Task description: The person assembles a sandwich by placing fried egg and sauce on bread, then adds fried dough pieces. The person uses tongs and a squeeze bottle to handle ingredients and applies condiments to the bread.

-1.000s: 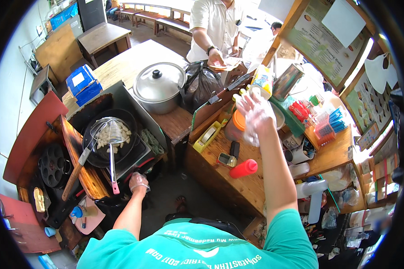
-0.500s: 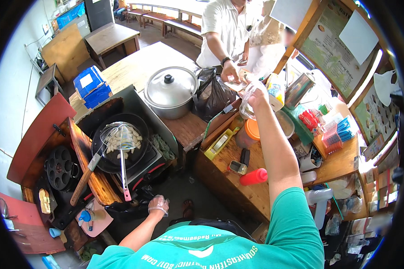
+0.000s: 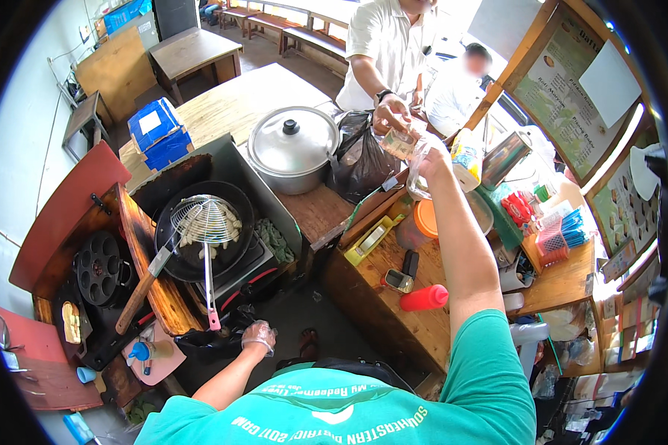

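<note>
My right hand (image 3: pixel 432 162), in a clear plastic glove, reaches across the counter, its fingers closed on banknotes (image 3: pixel 399 144) that another person's hand (image 3: pixel 390 115) also grips. Beneath the exchange are a black plastic bag (image 3: pixel 356 159) and an orange-lidded container (image 3: pixel 423 219). My gloved left hand (image 3: pixel 258 337) is low beside dark plastic (image 3: pixel 215 341) below the stove, fingers curled closed with nothing visible in them. To its upper left, a wok (image 3: pixel 178 263) holds pale food pieces under a wire skimmer (image 3: pixel 200 215), whose handle points toward me.
A lidded pot (image 3: pixel 293 141), blue box (image 3: pixel 159 137), molded pan (image 3: pixel 99 268) and red squeeze bottle (image 3: pixel 423 298) surround the work area. A steel pitcher (image 3: pixel 506 159) and straw holder (image 3: pixel 555 241) are on the right. A person in white (image 3: pixel 382 44) stands opposite; another is behind.
My right hand has reached forward to the banknotes held out by the other person. My left hand has moved right and down, away from the stove's edge.
</note>
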`<state>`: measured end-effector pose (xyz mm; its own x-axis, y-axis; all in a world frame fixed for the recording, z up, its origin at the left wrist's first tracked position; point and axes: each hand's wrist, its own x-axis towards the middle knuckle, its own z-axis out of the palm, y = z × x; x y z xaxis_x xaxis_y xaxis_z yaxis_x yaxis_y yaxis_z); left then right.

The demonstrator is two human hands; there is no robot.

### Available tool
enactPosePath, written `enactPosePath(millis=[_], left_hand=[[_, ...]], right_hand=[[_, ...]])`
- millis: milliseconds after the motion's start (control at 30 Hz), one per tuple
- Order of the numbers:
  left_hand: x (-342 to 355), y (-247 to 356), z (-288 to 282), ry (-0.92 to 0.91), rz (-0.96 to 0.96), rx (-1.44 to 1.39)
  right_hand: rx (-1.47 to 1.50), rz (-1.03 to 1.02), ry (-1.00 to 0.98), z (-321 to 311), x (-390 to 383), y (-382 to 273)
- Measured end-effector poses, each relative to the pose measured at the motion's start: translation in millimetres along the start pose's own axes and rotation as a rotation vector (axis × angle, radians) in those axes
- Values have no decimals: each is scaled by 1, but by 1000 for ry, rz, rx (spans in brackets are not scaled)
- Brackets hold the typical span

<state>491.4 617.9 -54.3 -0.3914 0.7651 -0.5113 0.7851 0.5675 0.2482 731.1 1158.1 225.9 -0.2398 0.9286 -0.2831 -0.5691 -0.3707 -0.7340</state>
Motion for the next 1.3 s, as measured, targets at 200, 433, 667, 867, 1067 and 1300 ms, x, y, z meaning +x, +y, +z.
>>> enactPosePath(millis=[200, 433, 667, 867, 1067, 1300], left_hand=[[0, -4, -1, -37, -1, 22], [-2, -14, 10, -106, 50, 28], [-8, -10, 25, -169, 110, 82], [-7, 1, 47, -140, 273, 121], [-23, 31, 63, -212, 278, 79], [-36, 92, 67, -263, 619, 255]], right_hand=[[-54, 13, -71, -2, 12, 4], [-57, -22, -2, 6, 17, 9], [-61, -181, 224, -26, 37, 22], [-177, -296, 18, -39, 2, -2], [-633, -543, 243, -74, -151, -32], [-403, -572, 287, -227, -467, -77]])
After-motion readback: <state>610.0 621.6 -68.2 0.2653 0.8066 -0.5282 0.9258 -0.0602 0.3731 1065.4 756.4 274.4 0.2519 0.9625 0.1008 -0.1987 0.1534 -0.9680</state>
